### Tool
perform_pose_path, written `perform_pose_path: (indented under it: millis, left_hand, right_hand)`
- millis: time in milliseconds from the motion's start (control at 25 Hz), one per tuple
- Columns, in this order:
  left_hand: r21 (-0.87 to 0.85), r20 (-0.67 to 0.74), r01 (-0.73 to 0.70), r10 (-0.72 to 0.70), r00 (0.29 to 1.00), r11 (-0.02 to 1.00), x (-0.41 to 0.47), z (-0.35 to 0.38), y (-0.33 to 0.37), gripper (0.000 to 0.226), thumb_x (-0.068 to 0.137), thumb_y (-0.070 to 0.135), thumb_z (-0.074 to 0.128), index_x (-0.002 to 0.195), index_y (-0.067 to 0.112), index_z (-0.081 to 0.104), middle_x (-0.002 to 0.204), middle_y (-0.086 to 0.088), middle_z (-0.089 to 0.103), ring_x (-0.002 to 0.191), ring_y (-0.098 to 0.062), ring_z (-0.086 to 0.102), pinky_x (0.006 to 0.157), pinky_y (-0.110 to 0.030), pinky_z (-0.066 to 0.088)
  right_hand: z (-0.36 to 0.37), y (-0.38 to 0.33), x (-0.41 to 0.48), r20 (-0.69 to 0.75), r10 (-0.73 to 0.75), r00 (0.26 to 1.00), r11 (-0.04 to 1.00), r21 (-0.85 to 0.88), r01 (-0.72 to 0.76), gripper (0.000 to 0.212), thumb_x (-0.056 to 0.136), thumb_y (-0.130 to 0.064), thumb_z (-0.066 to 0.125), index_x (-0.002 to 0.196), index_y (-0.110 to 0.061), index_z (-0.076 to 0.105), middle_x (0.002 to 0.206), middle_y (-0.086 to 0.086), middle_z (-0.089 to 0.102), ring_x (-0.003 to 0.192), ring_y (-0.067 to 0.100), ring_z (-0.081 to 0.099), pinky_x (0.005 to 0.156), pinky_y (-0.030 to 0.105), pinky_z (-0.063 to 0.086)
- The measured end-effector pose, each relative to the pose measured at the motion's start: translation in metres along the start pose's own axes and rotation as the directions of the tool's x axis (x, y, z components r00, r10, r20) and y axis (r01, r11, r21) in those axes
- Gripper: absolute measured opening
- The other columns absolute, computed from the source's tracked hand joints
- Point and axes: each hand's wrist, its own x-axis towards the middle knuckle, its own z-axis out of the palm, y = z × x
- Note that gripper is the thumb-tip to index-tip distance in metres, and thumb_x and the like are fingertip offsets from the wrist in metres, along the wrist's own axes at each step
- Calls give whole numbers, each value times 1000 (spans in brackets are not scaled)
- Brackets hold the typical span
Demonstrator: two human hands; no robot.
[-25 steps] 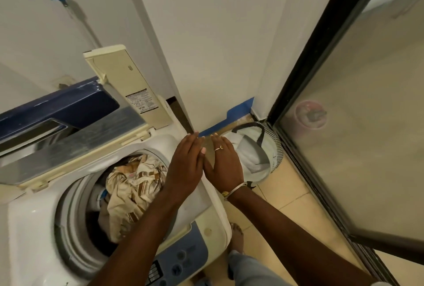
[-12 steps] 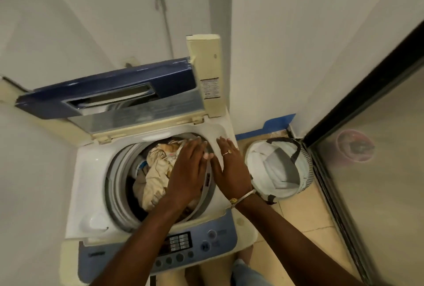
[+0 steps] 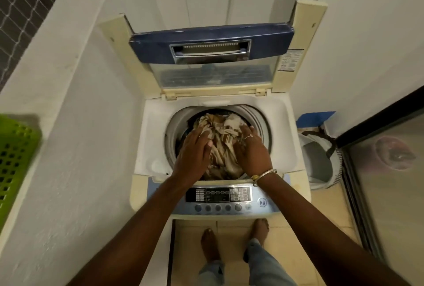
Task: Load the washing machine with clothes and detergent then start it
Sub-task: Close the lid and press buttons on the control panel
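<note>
Inside the drum (image 3: 257, 115), both hands (left hand (image 3: 193, 150), right hand (image 3: 252, 150)) now press the clothes (image 3: 220, 129).

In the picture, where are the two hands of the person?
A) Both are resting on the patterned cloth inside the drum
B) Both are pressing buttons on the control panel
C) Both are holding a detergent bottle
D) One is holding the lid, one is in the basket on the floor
A: the left hand and the right hand lie palm-down on the striped cloth in the open drum, away from the control panel.
</note>
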Motion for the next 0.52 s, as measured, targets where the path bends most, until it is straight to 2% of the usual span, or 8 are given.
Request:
perform_pose_path:
  millis: [160, 360, 440, 520]
  left_hand:
    - [16, 8, -40, 40, 999, 999, -14, -14, -11, 45, 100, 32, 43, 141, 12, 44, 150, -11, 41, 141, -30, 36, 109, -50, 41]
    - [99, 31, -68, 65, 997, 993, -32, -36, -6, 49, 99, 32, 50, 144, 12, 43, 154, -12, 36, 145, -31, 28, 116, -48, 32]
    - [111, 29, -83, 80, 996, 990, -27, -47, -1, 50, 97, 33, 53, 142, 12, 46, 150, -13, 42, 143, -32, 34, 116, -47, 32]
    - [113, 3, -93, 93, 996, 989, -17, -63, 4, 49, 94, 33, 55, 139, 12, 51, 145, -11, 50, 137, -30, 42, 113, -44, 36]
  right_hand:
    - [0, -14, -11, -18, -4, 1000, 999, -47, 3, 57, 93, -32, 56, 143, -12, 38, 149, 18, 39, 139, 36, 35, 105, 47, 42]
    - [-14, -28, -34, 26, -19, 999, 992, -126, 22, 62, 92, -37, 56, 145, -14, 34, 148, 15, 39, 134, 38, 41, 101, 47, 46]
    - [-27, -36, -36, 9, -28, 1000, 993, -116, 29, 63, 90, -34, 58, 145, -16, 34, 145, 13, 42, 126, 36, 49, 96, 43, 48]
    - [-43, -43, -33, -14, -53, 998, 990, -129, 51, 63, 89, -32, 60, 146, -18, 35, 144, 11, 45, 124, 30, 51, 99, 39, 47]
